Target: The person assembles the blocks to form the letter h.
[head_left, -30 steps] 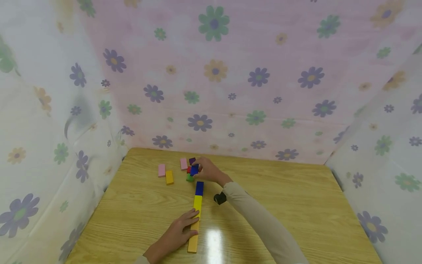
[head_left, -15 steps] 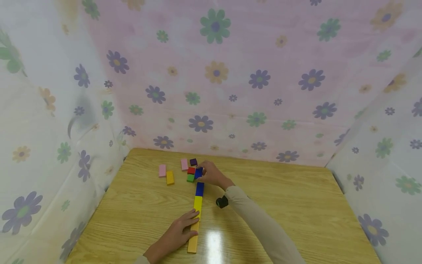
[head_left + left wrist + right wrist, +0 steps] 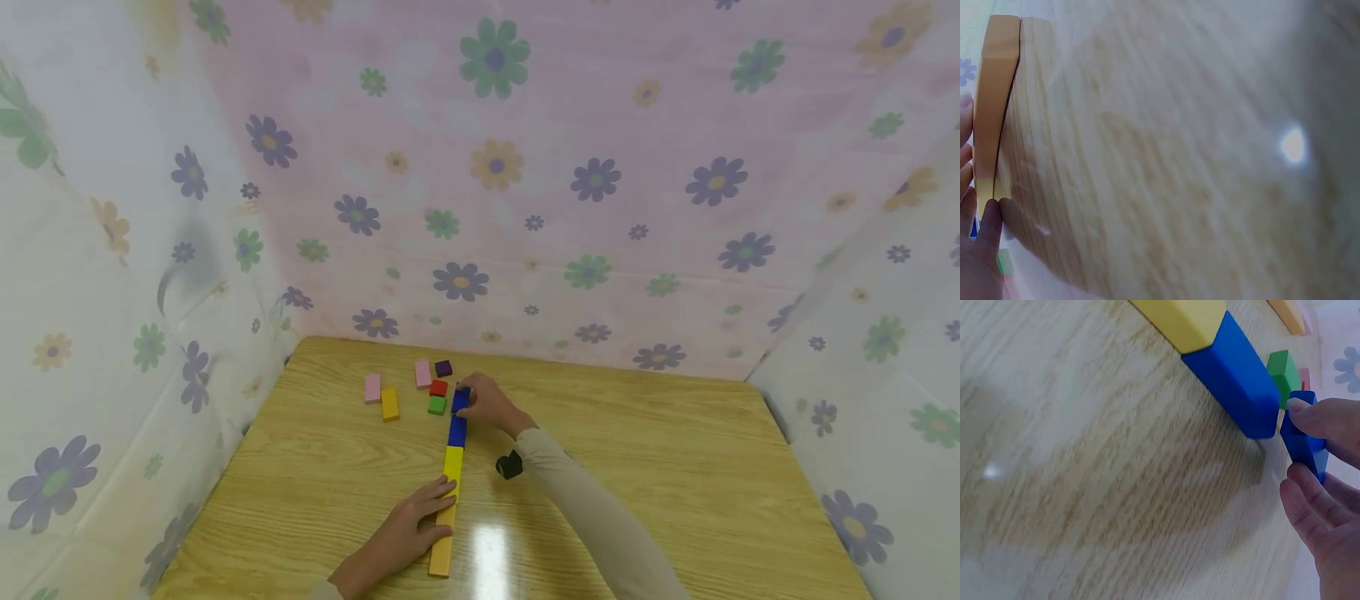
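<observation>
In the head view, a straight row of blocks runs away from the person: an orange block [image 3: 441, 557] nearest, then a yellow block [image 3: 453, 462] and a blue block [image 3: 457, 432]. My left hand [image 3: 408, 527] rests on the orange and yellow part, fingers extended across it. My right hand [image 3: 491, 406] pinches a second blue block [image 3: 461, 400] between thumb and fingers at the far end of the row. From the right wrist view, this held blue block [image 3: 1302, 440] is tilted, and a narrow gap separates it from the row's blue block [image 3: 1235, 375].
Left of the row's far end lie a green block [image 3: 437, 406], a red block [image 3: 438, 387], a dark purple block [image 3: 443, 367], two pink blocks [image 3: 423, 374] and an orange-yellow block [image 3: 390, 405]. A black object [image 3: 510, 465] shows beside the right sleeve. Flowered cloth [image 3: 562, 250] borders the wooden table [image 3: 637, 467].
My right hand has carried the blue block rightward from the red and green blocks to the row's far end. The left hand has stayed on the row.
</observation>
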{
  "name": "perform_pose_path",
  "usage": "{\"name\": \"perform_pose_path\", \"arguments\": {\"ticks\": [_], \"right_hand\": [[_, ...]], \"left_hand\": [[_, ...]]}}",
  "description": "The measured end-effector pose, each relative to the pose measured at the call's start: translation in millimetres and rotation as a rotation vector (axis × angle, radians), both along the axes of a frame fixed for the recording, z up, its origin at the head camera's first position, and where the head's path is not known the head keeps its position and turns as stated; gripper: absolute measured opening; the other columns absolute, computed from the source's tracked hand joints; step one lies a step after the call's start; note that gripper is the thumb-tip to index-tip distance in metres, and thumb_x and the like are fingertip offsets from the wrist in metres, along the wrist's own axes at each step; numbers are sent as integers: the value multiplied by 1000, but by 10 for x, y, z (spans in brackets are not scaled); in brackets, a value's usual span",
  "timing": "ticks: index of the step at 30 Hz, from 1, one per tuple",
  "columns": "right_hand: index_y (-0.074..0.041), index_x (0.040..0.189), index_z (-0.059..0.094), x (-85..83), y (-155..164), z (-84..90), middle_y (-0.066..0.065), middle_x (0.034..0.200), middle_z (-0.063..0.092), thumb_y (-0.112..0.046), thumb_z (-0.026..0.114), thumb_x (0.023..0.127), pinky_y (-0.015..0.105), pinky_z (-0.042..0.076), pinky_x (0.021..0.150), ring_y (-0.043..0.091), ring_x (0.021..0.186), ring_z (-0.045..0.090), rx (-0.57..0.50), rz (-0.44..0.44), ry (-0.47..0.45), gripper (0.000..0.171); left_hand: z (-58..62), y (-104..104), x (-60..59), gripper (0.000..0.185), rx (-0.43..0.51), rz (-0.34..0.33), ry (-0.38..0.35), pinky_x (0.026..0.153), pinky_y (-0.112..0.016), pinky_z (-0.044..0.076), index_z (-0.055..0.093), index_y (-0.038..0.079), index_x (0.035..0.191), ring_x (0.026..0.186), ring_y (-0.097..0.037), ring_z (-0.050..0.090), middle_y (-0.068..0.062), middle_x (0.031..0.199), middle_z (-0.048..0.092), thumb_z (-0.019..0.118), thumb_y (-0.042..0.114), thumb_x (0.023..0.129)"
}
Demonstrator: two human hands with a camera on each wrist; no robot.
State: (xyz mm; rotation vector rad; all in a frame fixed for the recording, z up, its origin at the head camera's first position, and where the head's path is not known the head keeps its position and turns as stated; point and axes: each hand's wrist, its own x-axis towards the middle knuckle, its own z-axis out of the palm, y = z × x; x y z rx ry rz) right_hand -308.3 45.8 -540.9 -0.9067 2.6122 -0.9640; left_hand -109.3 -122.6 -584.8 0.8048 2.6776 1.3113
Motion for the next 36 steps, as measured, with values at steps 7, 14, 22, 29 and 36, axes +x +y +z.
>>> {"name": "perform_pose_path", "arguments": {"ticks": [7, 14, 22, 29, 36], "right_hand": [[-1, 113, 57, -23, 31, 7, 11, 107, 50, -15, 70, 75, 20, 45, 57, 13, 69, 48, 34, -8, -19, 42], [0, 109, 59, -29, 39, -29, 13, 106, 50, -12, 68, 77, 20, 44, 58, 12, 69, 47, 52, 19, -4, 36], [-1, 112, 57, 12, 8, -44, 16, 122, 41, -16, 65, 80, 23, 46, 66, 16, 78, 50, 103, 59, 3, 36], [-2, 111, 58, 50, 38, -58, 16, 127, 40, -20, 67, 79, 26, 47, 71, 20, 85, 55, 102, 62, 24, 38], [-2, 112, 58, 74, 54, -69, 17, 127, 41, -22, 66, 79, 32, 46, 79, 23, 96, 52, 100, 63, 55, 39]], "left_hand": [[-4, -4, -11, 44, 4, -2, 9, 93, -41, 38, 52, 9, 122, 125, -24, 32, -4, 135, 38, 60, 25, 83], [14, 10, -24, 44, -11, -14, -5, 95, -41, 36, 52, 9, 123, 126, -24, 31, -3, 136, 38, 59, 27, 83], [1, -17, -13, 44, -14, -1, -2, 95, -41, 36, 53, 10, 122, 126, -22, 32, -2, 135, 39, 61, 26, 82], [-4, -27, -23, 44, -29, -1, 0, 95, -42, 35, 52, 11, 123, 126, -22, 31, -1, 135, 39, 60, 28, 83], [-4, -22, -16, 44, -25, -3, 12, 95, -42, 35, 52, 10, 123, 126, -23, 31, -2, 135, 39, 60, 28, 83]]}}
